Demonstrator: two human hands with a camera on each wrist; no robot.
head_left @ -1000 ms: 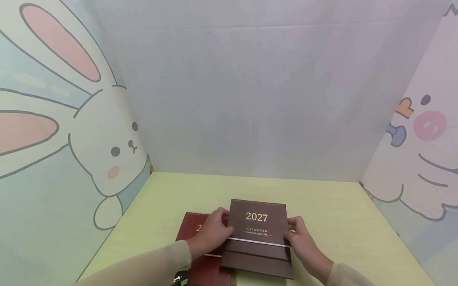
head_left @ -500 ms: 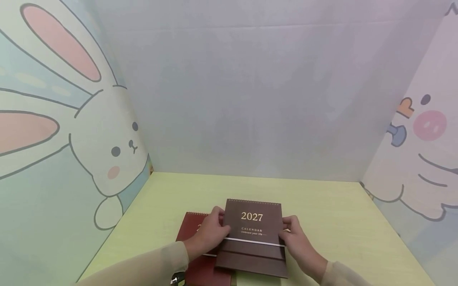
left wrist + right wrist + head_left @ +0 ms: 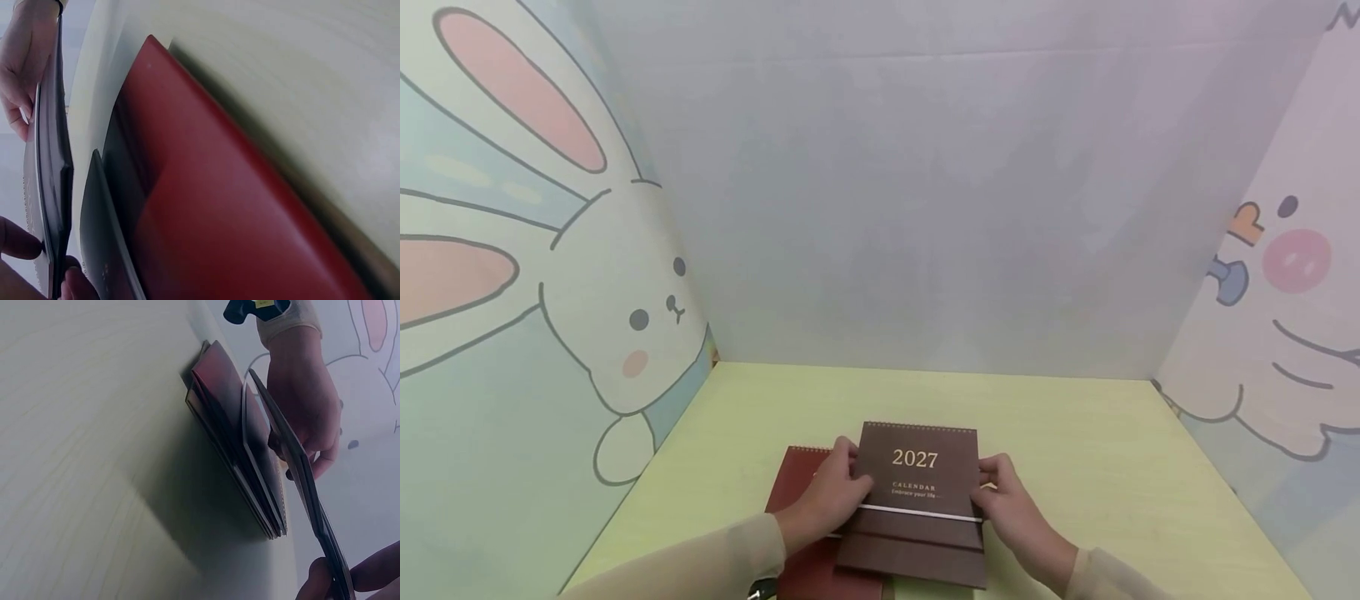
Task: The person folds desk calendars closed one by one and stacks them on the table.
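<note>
A dark brown 2027 desk calendar (image 3: 917,467) is held up between both hands in the head view, tilted, its coil edge away from me. My left hand (image 3: 827,496) pinches its left edge, thumb on the cover. On the opposite edge, my right hand (image 3: 1022,521) has a similar pinch. Below and to the left lies a red calendar (image 3: 797,479), partly covered by the left hand and the brown one. From the right wrist, a gap shows between the held calendar (image 3: 300,462) and the red calendar (image 3: 219,375), which rests on at least one more flat item.
The pale yellow-green tabletop (image 3: 1090,450) stretches behind and to the right of the calendars. A grey back wall (image 3: 910,208) encloses it, with a rabbit-printed panel (image 3: 602,333) at left and another cartoon panel (image 3: 1285,333) at right.
Both hands have carried the brown calendar leftward, so it now overlaps more of the red calendar. The grip on both edges looks the same, and the red calendar stays in place.
</note>
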